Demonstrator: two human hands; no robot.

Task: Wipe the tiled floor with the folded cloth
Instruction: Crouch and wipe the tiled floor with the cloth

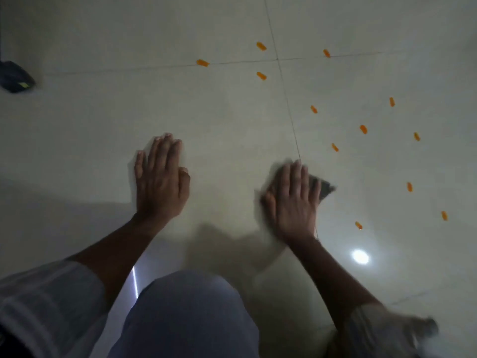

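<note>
On the tiled floor (232, 112), both hands flat: left hand (161, 177) bare, right hand (291, 200) pressing the cloth (324, 188) (blurred).

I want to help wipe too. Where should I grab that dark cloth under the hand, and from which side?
Best guess: the dark corner of the cloth, which sticks out past the fingers on the outer side of the right hand. That hand lies flat on the rest, pressing it to the tiled floor. Come from the right and pinch that corner; the picture is blurred there.

Dark cloth (325, 188), blurred, seemingly folded, flat on pale glossy tiled floor (219, 120).
</note>
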